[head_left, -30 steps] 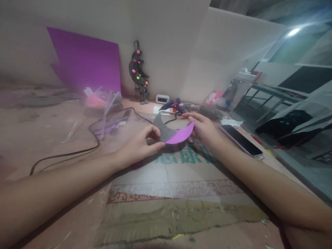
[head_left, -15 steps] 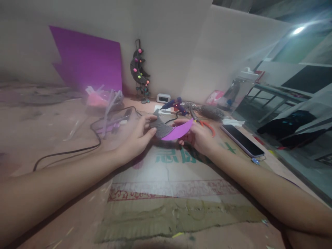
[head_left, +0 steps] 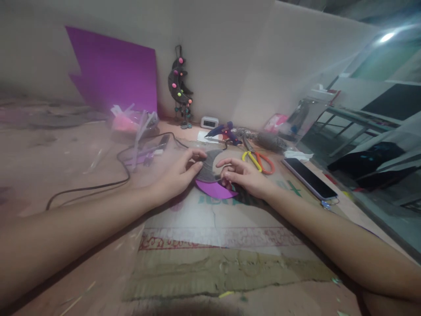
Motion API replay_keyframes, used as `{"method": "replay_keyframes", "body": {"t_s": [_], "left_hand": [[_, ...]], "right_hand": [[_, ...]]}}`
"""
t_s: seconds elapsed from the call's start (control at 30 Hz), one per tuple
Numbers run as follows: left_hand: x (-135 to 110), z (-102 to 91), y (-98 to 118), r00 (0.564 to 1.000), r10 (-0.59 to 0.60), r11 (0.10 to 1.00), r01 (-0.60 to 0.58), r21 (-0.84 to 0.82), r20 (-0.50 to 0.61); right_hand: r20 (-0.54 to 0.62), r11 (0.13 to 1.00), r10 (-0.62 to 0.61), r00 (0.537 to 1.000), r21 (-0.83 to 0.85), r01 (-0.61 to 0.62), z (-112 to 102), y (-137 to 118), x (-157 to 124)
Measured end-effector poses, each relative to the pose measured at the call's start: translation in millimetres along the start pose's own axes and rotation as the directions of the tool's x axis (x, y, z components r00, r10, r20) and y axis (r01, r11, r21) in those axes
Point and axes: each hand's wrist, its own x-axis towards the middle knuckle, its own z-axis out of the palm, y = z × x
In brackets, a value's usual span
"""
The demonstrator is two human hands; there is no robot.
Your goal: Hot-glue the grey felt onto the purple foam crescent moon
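A crescent-shaped piece, grey [head_left: 207,169] at its upper part and purple [head_left: 213,189] at its lower part, lies low over a flattened cardboard sheet [head_left: 226,245]. My left hand [head_left: 179,173] pinches the grey part from the left, thumb on top. My right hand [head_left: 245,175] rests on the crescent's right side, fingers curled and pressing down on it. A finished dark moon ornament [head_left: 179,87] with coloured dots hangs on the back wall.
Behind the hands lie yellow-orange scissors [head_left: 258,160], a blue glue gun [head_left: 222,131] with a black cable [head_left: 98,186], a small white clock [head_left: 209,122] and a phone [head_left: 309,177]. A purple sheet [head_left: 115,72] leans on the wall beside a plastic bag [head_left: 131,125].
The crescent was turned and brought down from a raised, sideways hold onto the cardboard. My right hand moved from its far tip onto its right side, uncovering the scissors.
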Motion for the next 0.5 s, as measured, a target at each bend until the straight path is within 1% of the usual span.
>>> {"method": "replay_keyframes", "body": {"t_s": [0.1,0.2,0.33,0.5], "left_hand": [[-0.5,0.5,-1.5,1.000,-0.006,1.000,0.005,0.009,0.019],[-0.7,1.0,-2.0,1.000,0.000,1.000,0.000,0.010,0.016],[-0.2,0.9,-2.5,1.000,0.008,1.000,-0.008,0.001,0.013],[0.7,0.2,-3.3,1.000,0.002,1.000,-0.002,0.000,0.020]], "right_hand": [[0.022,1.000,0.003,1.000,-0.003,-0.003,-0.1,0.0,0.5],[0.016,0.999,0.020,1.000,-0.042,-0.019,0.6,0.2,0.7],[-0.028,0.991,0.023,0.999,-0.128,-0.026,3.0,-0.4,0.4],[-0.081,0.976,-0.010,0.997,-0.219,-0.008,5.7,-0.5,0.7]]}}
